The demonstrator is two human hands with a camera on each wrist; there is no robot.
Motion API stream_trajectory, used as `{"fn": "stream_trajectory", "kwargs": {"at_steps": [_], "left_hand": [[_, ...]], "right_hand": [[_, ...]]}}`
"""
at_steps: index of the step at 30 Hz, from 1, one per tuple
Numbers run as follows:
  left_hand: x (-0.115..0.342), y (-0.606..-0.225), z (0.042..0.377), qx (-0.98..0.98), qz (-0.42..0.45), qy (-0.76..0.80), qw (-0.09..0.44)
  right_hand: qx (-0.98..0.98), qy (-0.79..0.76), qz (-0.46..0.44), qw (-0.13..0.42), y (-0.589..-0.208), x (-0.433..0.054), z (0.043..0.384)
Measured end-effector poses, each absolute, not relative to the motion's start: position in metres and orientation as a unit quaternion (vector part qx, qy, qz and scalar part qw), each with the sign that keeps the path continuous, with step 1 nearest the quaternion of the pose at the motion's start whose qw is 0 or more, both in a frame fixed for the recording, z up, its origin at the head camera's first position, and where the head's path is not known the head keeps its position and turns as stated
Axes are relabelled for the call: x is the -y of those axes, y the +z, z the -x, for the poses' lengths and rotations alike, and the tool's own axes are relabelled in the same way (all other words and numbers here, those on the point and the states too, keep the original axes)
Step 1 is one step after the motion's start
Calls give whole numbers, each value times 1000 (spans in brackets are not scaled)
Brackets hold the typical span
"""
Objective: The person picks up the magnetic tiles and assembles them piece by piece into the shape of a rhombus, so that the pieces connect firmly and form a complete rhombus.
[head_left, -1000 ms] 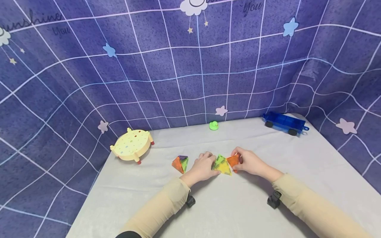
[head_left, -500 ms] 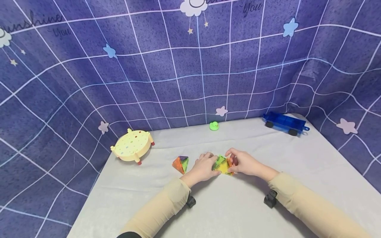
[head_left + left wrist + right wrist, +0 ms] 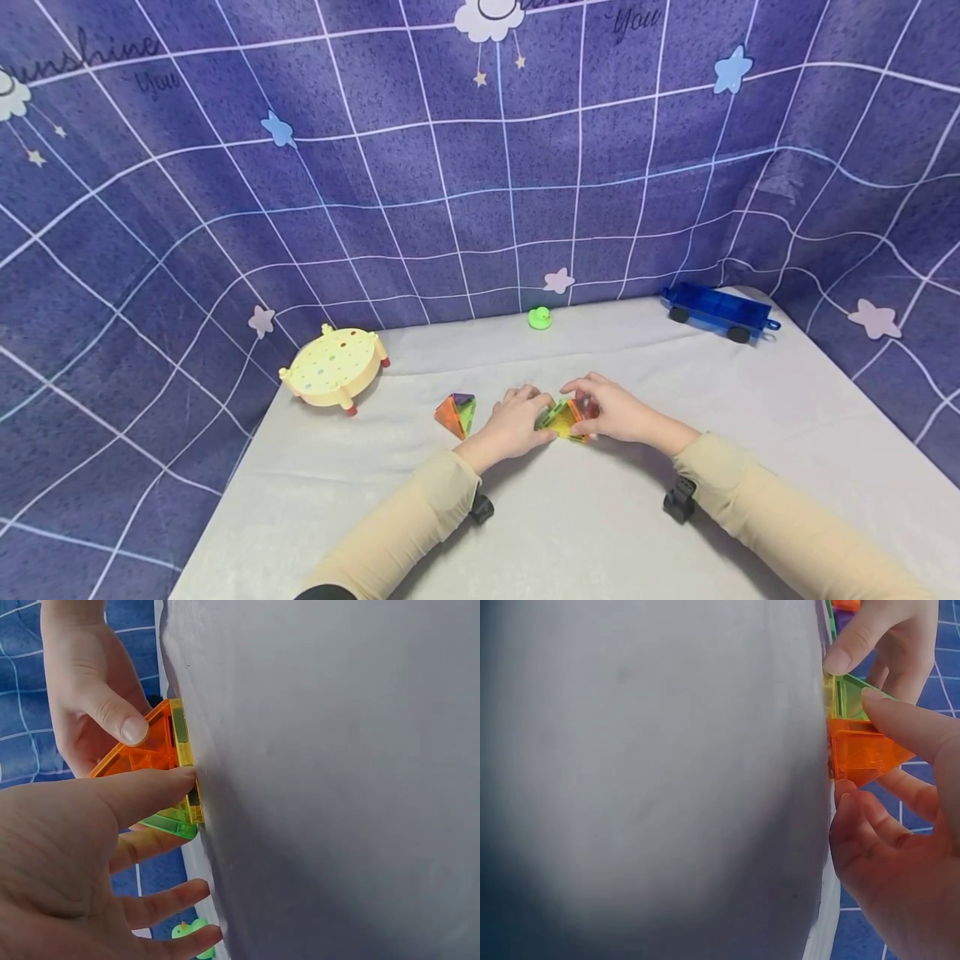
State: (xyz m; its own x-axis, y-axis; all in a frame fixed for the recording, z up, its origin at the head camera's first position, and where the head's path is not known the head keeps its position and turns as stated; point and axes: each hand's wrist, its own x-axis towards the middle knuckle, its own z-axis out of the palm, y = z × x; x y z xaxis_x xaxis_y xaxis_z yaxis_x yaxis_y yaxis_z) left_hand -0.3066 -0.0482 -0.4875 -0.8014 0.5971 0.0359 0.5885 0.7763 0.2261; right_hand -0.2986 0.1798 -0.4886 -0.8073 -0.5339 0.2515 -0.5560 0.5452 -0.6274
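Note:
Between the hands, a yellow triangular magnetic tile (image 3: 181, 735) lies low on the table, with a green triangular magnetic tile (image 3: 853, 697) rising tilted from its left side. My left hand (image 3: 513, 423) pinches these two, thumb at the yellow edge and a finger behind the green one. An orange triangular magnetic tile (image 3: 870, 754) is in my right hand (image 3: 618, 412), gripped between thumb and fingers. It leans upright along the right side of the yellow tile, its edge right at the yellow edge. To the left of my left hand stands a small pyramid (image 3: 452, 417) of orange, green and purple tiles.
A pale yellow round toy table (image 3: 333, 367) with short legs stands at the left. At the back are a green toy duck (image 3: 539, 317) and, farther right, a blue toy wagon (image 3: 717, 310). A purple-blue grid-patterned curtain (image 3: 480, 183) surrounds the white-covered table (image 3: 570, 533).
My right hand has moved left and brought the orange tile from beside the yellow one up against it, tilting it more upright. The green tile now stands steeper. My left hand stays nearly in place.

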Motion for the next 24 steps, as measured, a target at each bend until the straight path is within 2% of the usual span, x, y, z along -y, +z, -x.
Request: {"fn": "stream_trajectory", "kwargs": {"at_steps": [8, 16, 19, 24], "left_hand": [[54, -487, 303, -938, -331, 102, 24], [92, -480, 278, -917, -367, 139, 78], [116, -479, 270, -899, -390, 168, 104], [165, -474, 266, -863, -417, 247, 142]], "right_hand": [[872, 345, -348, -3, -490, -183, 300], [852, 359, -369, -97, -489, -191, 305], [852, 355, -371, -98, -490, -192, 306], [860, 336, -378, -63, -493, -193, 307]]}}
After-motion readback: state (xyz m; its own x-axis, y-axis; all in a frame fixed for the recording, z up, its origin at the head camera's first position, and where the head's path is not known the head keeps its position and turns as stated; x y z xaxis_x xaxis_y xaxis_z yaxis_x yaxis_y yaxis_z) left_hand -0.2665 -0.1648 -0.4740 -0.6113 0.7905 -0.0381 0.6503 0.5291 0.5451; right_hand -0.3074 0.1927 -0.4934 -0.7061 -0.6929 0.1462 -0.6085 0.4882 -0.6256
